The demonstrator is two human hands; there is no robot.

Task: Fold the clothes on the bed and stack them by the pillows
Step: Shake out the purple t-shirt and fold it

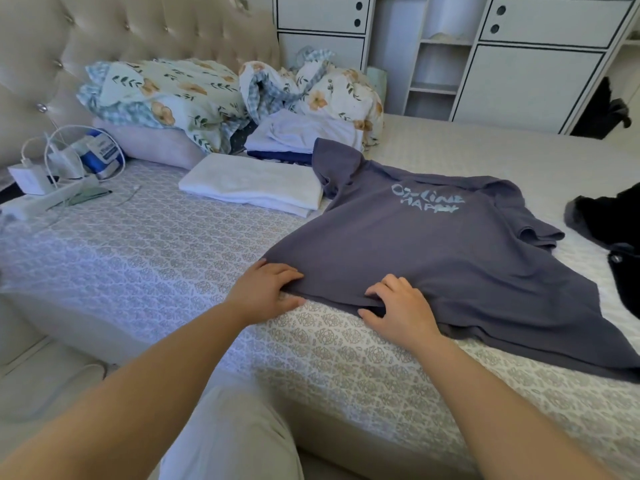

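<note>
Grey T-shirt (433, 251), one, hem gripped by left hand (266, 289) and right hand (398, 306)

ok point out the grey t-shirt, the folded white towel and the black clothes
grey t-shirt (433, 251), head view, plain chest below the print
folded white towel (252, 183), head view, middle of its top face
black clothes (613, 216), head view, upper part of the pile
</note>
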